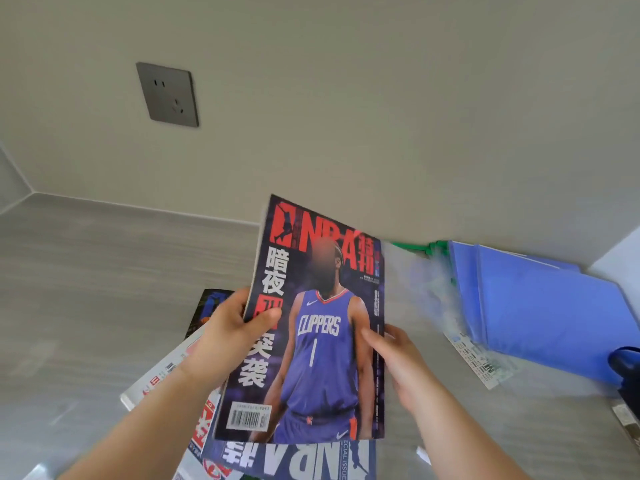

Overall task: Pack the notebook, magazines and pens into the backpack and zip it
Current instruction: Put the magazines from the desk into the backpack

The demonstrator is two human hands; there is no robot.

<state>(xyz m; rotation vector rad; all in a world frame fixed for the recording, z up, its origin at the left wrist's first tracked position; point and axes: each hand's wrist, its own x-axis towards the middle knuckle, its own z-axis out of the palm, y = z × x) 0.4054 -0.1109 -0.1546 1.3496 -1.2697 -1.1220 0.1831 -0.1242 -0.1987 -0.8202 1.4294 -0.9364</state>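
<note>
Both hands [225, 336] [403, 367] gripping raised mag [311, 327]; R thumb maybe behind

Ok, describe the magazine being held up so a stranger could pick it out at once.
Start at the grey table below the wall socket. Above the pile of magazines there, the left hand and right hand hold one magazine up. Unlike the others, it is raised and shows a player in a blue Clippers number 1 jersey.
</note>
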